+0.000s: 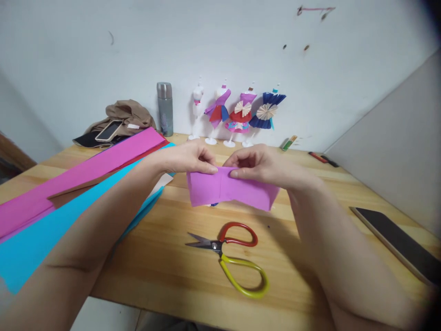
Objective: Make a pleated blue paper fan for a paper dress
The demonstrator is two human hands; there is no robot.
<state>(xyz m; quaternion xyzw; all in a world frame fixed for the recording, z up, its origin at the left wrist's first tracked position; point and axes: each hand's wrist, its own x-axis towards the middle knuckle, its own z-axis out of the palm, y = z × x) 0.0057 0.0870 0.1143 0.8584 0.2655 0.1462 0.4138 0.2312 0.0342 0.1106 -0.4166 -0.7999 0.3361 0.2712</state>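
Observation:
Between both hands hangs a strip of purple crepe paper (237,189), held by its top edge above the table. My left hand (193,157) pinches it left of the middle, thumb in front. My right hand (257,163) grips the same edge just to the right, thumb in front and fingers curled behind. A faint vertical crease runs down the paper near my left thumb. Below it, scissors (215,246) with one red and one yellow handle lie on the table, blades slightly apart and pointing left. A small dark blue scrap (214,204) peeks out under the strip.
Pink (113,156) and turquoise paper sheets (69,220) spread under my left arm. Behind stand several small mannequins in paper dresses (241,112) and a thermos (165,110). A phone (392,239) lies right; a brown cloth (129,112) is heaped back left.

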